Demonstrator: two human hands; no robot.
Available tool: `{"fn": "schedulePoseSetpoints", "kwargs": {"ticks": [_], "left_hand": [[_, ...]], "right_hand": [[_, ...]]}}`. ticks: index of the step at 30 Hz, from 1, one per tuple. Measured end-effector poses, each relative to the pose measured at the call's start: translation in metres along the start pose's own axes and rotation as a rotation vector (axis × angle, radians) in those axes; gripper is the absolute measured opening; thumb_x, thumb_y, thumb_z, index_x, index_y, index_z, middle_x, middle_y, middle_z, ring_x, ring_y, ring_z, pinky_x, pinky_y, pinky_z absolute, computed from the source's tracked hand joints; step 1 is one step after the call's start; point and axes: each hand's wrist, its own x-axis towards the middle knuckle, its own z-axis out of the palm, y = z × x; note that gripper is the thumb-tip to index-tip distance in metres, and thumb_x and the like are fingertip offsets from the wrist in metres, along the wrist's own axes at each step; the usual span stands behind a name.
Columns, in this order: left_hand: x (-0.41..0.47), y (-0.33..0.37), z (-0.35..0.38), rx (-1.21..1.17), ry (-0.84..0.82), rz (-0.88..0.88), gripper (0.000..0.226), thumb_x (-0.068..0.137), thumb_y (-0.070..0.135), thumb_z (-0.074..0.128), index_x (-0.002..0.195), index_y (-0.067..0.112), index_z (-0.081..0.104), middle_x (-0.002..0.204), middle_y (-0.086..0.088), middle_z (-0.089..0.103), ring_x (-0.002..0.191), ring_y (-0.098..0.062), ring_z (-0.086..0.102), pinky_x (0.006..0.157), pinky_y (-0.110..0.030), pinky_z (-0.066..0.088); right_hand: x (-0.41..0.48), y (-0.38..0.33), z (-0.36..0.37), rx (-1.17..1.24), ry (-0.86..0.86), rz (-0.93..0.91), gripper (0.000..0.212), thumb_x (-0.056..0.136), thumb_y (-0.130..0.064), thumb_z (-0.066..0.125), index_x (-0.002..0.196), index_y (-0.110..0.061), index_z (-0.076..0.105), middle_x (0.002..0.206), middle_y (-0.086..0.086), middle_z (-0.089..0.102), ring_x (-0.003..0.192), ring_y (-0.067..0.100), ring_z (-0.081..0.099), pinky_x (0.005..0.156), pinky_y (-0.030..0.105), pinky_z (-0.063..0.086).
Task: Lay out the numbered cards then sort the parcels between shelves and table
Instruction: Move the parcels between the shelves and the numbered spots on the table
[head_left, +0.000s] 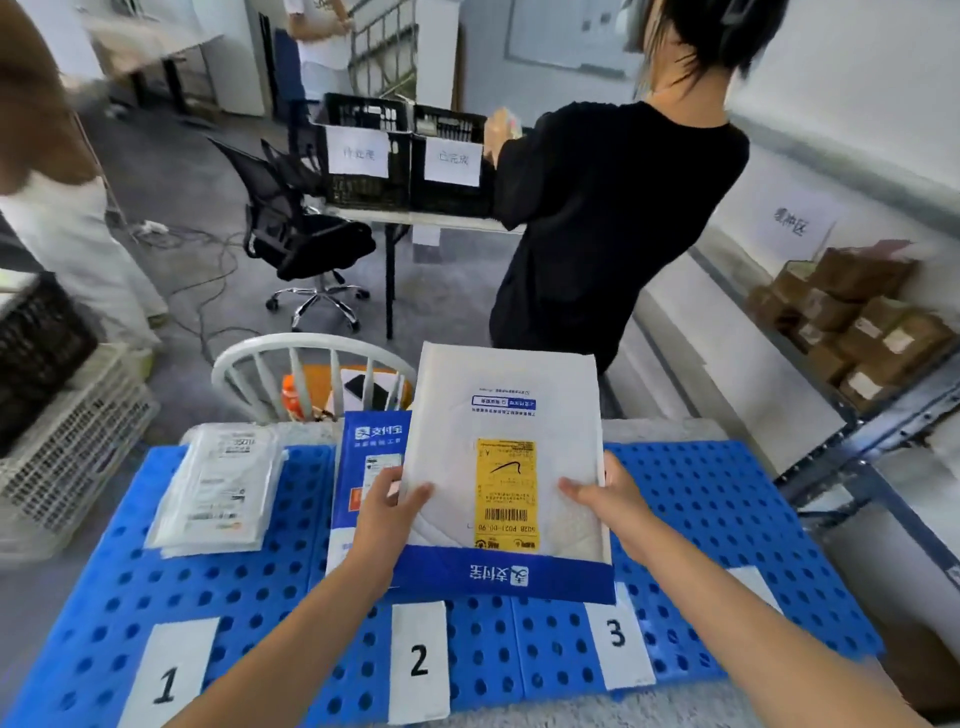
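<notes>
White numbered paper cards (418, 660) line the near edge of the blue perforated plastic mat (717, 519). Beyond, the left hand (387, 519) and right hand (605, 499) pinch a white padded mailer (498, 415) by its sides, apparently lifted above a blue-and-white envelope (371, 441). Clear-bagged parcels (218, 488) lie far left.

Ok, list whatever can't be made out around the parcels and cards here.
All in the head view.
- The blue mailer: mostly covered by the white mailer and the left hand.
- The right hand: fingers hidden behind the white mailer.
- The fourth card, right of card 3: number hidden by the right forearm.
- The yellow label: print too small to read.
- The bag stack: blurred, count unclear.
</notes>
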Motion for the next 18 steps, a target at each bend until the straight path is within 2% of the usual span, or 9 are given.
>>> {"fn": "schedulePoseSetpoints", "kwargs": {"ticks": [3,5,8,13,18], "left_hand": [[0.018,-0.005,-0.031,-0.007,0.051,-0.001,0.018,0.090,0.033,0.065,0.106,0.028,0.058,0.101,-0.001,0.068,0.091,-0.025,0.067,0.082,-0.047,0.057],[0.027,-0.008,-0.046,-0.005,0.084,0.005,0.011,0.093,0.029,0.063,0.103,0.027,0.060,0.098,-0.001,0.069,0.089,-0.024,0.067,0.080,-0.043,0.057],[0.036,-0.013,-0.059,0.000,0.120,0.009,0.014,0.094,0.023,0.061,0.108,0.020,0.062,0.098,-0.002,0.068,0.089,-0.023,0.066,0.077,-0.038,0.056],[0.060,-0.024,-0.080,0.053,0.147,-0.021,0.015,0.093,0.023,0.062,0.107,0.018,0.062,0.100,-0.004,0.068,0.090,-0.025,0.065,0.083,-0.047,0.056],[0.082,-0.039,-0.084,0.084,0.185,-0.036,0.023,0.093,0.026,0.061,0.114,0.017,0.060,0.105,-0.002,0.066,0.094,-0.022,0.064,0.084,-0.046,0.056]], "right_hand": [[0.015,-0.005,0.039,-0.033,-0.025,0.001,0.047,0.082,-0.018,0.076,0.121,-0.017,0.050,0.113,0.000,0.063,0.101,0.017,0.061,0.081,0.030,0.049],[0.024,-0.003,0.061,-0.034,-0.028,0.020,0.045,0.082,-0.016,0.075,0.118,-0.017,0.049,0.113,0.001,0.062,0.100,0.017,0.059,0.082,0.030,0.048],[0.036,0.003,0.086,-0.074,-0.048,0.051,0.046,0.083,-0.015,0.074,0.120,-0.016,0.048,0.112,0.001,0.060,0.099,0.017,0.058,0.082,0.030,0.047],[0.067,0.002,0.113,-0.185,-0.081,0.086,0.048,0.082,-0.016,0.075,0.121,-0.013,0.048,0.118,0.005,0.062,0.103,0.021,0.060,0.085,0.034,0.050],[0.091,0.006,0.131,-0.280,-0.086,0.103,0.052,0.081,-0.020,0.076,0.123,-0.011,0.046,0.117,0.004,0.059,0.102,0.020,0.058,0.083,0.033,0.048]]}}
